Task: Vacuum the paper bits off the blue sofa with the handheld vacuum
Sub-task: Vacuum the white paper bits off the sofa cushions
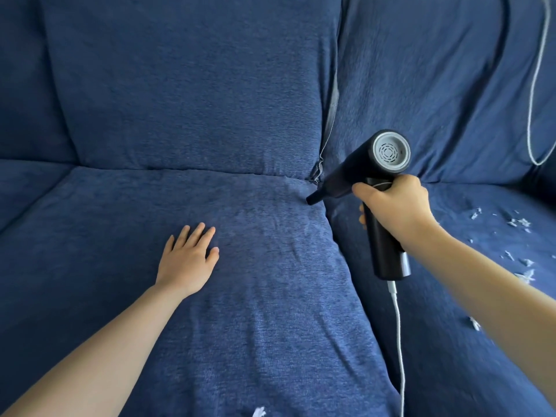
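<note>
Handheld vacuum [365, 173], black with a white cord [398, 335], is gripped by the right hand [397, 206], fingers curled round its handle, nozzle at the blue sofa's [186, 94] cushion seam, paper bits [519, 222] right of it, left hand [188, 260] flat, fingers spread.

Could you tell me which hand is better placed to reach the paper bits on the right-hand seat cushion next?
Right. The right hand grips the handheld vacuum, whose nozzle sits at the seam beside that cushion, where most paper bits lie. The left hand rests flat on the other cushion, holding nothing.
</note>
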`<action>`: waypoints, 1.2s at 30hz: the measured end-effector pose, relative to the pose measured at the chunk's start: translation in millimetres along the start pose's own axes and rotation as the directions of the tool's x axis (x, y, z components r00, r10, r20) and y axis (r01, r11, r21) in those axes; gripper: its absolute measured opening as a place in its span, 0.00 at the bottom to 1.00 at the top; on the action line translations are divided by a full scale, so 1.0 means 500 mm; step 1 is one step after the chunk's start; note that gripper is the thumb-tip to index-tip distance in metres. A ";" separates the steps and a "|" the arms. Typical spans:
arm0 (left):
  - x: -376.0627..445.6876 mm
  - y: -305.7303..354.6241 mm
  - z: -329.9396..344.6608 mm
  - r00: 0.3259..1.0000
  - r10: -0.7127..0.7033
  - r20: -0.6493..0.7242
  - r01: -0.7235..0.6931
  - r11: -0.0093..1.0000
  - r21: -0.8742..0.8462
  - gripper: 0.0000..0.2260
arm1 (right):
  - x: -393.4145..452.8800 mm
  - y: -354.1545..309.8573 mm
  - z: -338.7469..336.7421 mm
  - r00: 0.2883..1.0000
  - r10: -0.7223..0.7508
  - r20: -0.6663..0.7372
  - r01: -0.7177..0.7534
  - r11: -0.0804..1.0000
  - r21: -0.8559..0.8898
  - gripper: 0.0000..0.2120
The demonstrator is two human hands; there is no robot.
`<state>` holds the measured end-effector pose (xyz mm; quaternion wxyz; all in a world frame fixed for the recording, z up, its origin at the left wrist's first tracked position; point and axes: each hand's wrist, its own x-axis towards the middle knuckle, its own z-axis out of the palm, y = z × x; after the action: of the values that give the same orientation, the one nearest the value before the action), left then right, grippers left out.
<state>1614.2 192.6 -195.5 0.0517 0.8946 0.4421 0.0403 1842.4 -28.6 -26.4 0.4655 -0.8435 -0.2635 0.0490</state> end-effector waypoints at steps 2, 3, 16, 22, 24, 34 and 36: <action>-0.022 0.004 -0.003 1.000 -0.003 0.010 0.003 1.000 -0.002 0.24 | -0.022 -0.003 -0.017 1.000 0.002 0.017 -0.002 1.000 -0.003 0.14; -0.035 0.007 -0.006 1.000 -0.002 0.014 0.002 1.000 -0.005 0.24 | -0.036 -0.005 -0.027 1.000 0.004 0.025 -0.004 1.000 -0.004 0.14; -0.136 0.026 -0.022 0.998 0.023 0.054 -0.021 0.999 -0.037 0.24 | -0.264 -0.023 -0.125 0.967 -0.061 0.246 0.049 0.997 0.056 0.11; -0.195 0.032 -0.017 0.998 0.056 0.010 -0.056 0.998 -0.042 0.24 | -0.386 -0.035 -0.182 0.953 -0.074 0.294 0.063 0.997 0.045 0.12; -0.234 0.038 -0.014 0.998 0.068 -0.009 -0.068 0.997 -0.035 0.23 | -0.439 -0.033 -0.209 0.945 -0.082 0.317 0.080 0.997 0.020 0.12; -0.383 0.051 0.000 0.995 0.077 -0.070 -0.077 0.997 0.001 0.24 | -0.615 -0.005 -0.311 0.911 -0.130 0.392 0.147 0.989 -0.016 0.14; -0.386 0.055 0.002 0.992 0.081 -0.093 -0.080 0.997 0.008 0.24 | -0.619 0.007 -0.315 0.910 -0.124 0.396 0.148 0.989 -0.030 0.14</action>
<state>1519.0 22.5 -198.1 0.0275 0.9089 0.4076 0.0832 1630.3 -301.4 8.8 0.3803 -0.8095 -0.4108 0.1770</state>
